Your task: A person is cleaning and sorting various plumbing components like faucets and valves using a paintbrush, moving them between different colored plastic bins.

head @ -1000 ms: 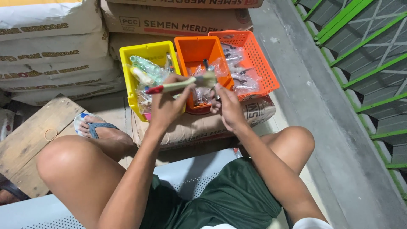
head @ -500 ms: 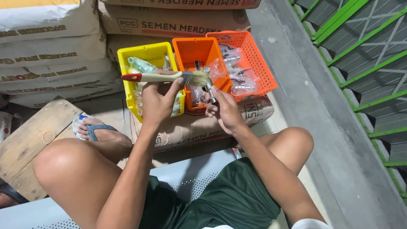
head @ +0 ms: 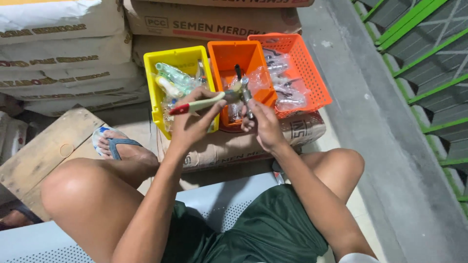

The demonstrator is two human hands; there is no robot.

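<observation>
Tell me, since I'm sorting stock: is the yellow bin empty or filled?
Filled: the yellow bin holds clear bagged parts, piled near its rim.

Both forearms reached forward from bent knees. The left hand was curled closed. The right hand seemingly pinched with its fingertips.

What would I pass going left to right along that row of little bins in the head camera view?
Yellow bin holding clear bagged parts → solid orange bin, behind the hands → orange mesh basket holding more clear bags. All three sit on a sack.
</observation>
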